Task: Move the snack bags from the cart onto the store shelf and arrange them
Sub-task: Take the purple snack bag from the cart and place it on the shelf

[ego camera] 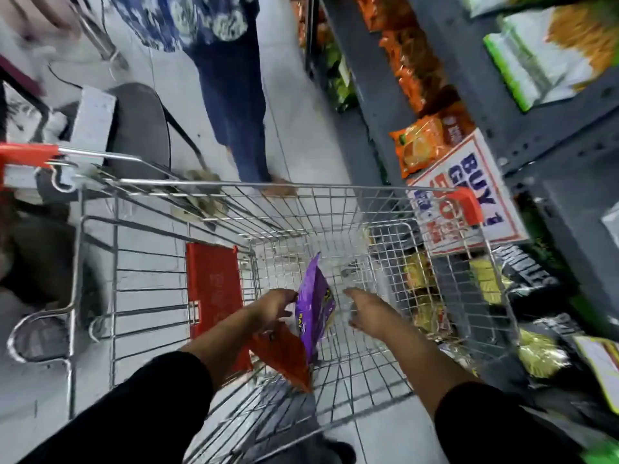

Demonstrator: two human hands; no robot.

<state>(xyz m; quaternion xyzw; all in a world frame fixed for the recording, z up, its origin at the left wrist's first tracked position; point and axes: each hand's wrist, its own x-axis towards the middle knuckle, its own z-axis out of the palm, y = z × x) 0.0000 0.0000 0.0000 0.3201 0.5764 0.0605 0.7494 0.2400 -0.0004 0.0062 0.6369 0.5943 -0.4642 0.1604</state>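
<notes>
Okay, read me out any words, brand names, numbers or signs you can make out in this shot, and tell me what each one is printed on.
"BUY 1": blue letters on the white, red-bordered promo sign hanging from the shelf; its other lines are blurred.
Purple snack bag at the left hand: yellow print, too blurred to read.
Orange bag beneath it: no legible text.
Black bags on the lower shelf: large white letters, smeared, unreadable.
Orange packets on the shelf: print too small to read.

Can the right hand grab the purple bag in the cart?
Probably yes. The right hand is open inside the cart, just beside the purple bag, with nothing between them. The left hand is already on its other side.
</notes>
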